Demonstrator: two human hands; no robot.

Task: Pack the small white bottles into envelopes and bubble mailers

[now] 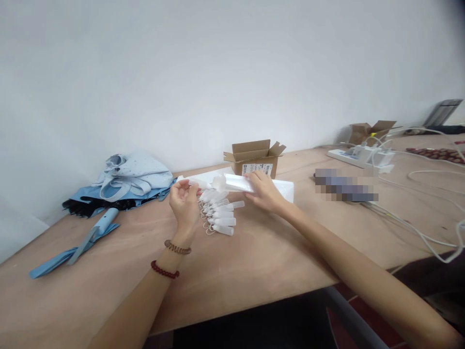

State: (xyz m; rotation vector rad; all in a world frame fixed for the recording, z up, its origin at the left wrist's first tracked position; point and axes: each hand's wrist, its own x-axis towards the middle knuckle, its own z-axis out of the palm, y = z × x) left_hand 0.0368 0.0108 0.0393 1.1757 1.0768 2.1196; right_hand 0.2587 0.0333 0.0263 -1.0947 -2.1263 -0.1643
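My left hand (184,201) is raised with its fingers curled round a small white plastic bottle (198,182). Just right of it, several more small white bottles (221,217) lie in a row on the wooden table (254,261). My right hand (264,191) rests palm down on a white plastic packet (236,182) that lies on a flat white foam sheet (285,188); its fingers are pressed on the packet. Beaded bracelets circle my left wrist.
A small open cardboard box (255,157) stands behind the packet. A light blue folded umbrella and its sleeve (119,186) lie at the left. A white power strip (361,156) with cables (417,228), and another open box (370,132), sit at the right.
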